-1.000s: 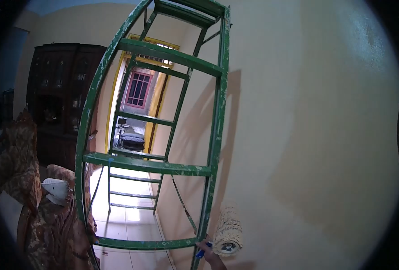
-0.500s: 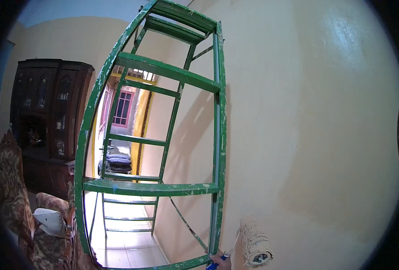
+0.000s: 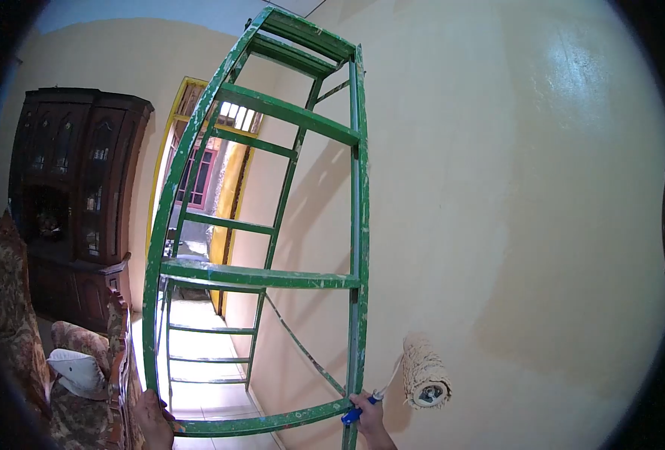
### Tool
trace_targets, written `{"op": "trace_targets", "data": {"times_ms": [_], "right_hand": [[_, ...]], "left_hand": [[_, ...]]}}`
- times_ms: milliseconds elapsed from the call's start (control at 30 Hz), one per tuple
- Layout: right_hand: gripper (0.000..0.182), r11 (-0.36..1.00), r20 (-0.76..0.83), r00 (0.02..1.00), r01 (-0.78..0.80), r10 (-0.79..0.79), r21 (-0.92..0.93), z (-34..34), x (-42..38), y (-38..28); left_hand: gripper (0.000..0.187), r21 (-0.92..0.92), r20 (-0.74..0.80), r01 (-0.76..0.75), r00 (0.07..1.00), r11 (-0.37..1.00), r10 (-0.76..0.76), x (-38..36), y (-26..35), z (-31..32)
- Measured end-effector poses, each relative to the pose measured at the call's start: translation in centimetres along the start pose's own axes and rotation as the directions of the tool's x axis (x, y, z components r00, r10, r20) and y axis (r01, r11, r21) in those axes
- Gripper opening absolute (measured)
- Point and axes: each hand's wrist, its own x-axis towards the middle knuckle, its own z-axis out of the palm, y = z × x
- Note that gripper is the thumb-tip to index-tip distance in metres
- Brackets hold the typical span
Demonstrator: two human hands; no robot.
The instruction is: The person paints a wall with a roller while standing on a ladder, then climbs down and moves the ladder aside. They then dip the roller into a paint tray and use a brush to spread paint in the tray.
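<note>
A green, paint-spotted stepladder stands before me, with its rungs across the view. My left hand is closed on its left rail at the lower left. At the ladder's right rail, my right hand is wrapped round the blue handle of a paint roller and touches the rail. The roller's shaggy, cream-coated sleeve sticks up to the right of that hand, close in front of the wall.
A cream wall with a darker, wet-looking area fills the right side. At left are a dark wooden cabinet and a patterned sofa with a white cushion. Behind the ladder is a yellow-framed doorway.
My left hand has come into view on the left rail. The ladder's lower rungs, my right hand and the roller appear higher in view.
</note>
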Motion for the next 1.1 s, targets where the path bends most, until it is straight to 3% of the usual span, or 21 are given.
{"op": "trace_targets", "data": {"times_ms": [100,200,367,433,533,667,867,933,1100], "right_hand": [[0.021,0.999,-0.013,0.999,0.04,-0.041,-0.032,1.4,-0.6,-1.4],[0.021,0.999,-0.032,0.999,0.039,-0.039,0.008,2.1,-1.2,-2.2],[0.019,0.999,-0.027,0.999,-0.027,0.026,-0.032,3.0,-2.1,-3.3],[0.021,0.998,-0.053,0.997,0.059,-0.058,0.026,3.1,-2.3,-3.2],[0.01,0.997,0.011,0.997,0.082,-0.082,0.01,3.1,-1.9,-3.2],[0.012,0.998,0.003,0.998,0.063,-0.063,-0.01,4.4,-3.5,-5.2],[0.014,0.994,0.035,0.993,0.108,-0.109,0.023,4.5,-3.6,-5.3],[0.013,0.991,0.026,0.99,0.136,-0.135,-0.019,4.1,-3.4,-4.7],[0.015,0.982,0.017,0.984,0.181,-0.18,-0.051,4.1,-3.1,-4.1]], "left_hand": [[0.046,0.221,0.023,-0.218,0.976,0.951,0.218,0.3,0.2,0.4],[0.049,0.275,-0.099,-0.267,0.948,0.924,0.303,0.6,-0.7,0.6],[0.051,0.236,-0.094,-0.247,0.957,0.94,0.275,1.1,-0.8,-0.1],[0.052,0.241,-0.101,-0.21,0.966,0.947,0.24,0.5,-0.1,0.0],[0.056,0.274,-0.05,-0.235,0.965,0.933,0.258,0.2,0.8,0.3],[0.064,0.223,-0.123,-0.139,0.978,0.965,0.169,0.8,1.0,0.4],[0.073,0.255,-0.099,-0.11,0.985,0.961,0.139,0.8,1.4,-0.3],[0.075,0.291,-0.097,-0.039,0.993,0.956,0.07,0.4,1.6,-0.6],[0.08,0.326,-0.036,-0.141,0.986,0.935,0.161,0.6,1.6,-0.7]]}}
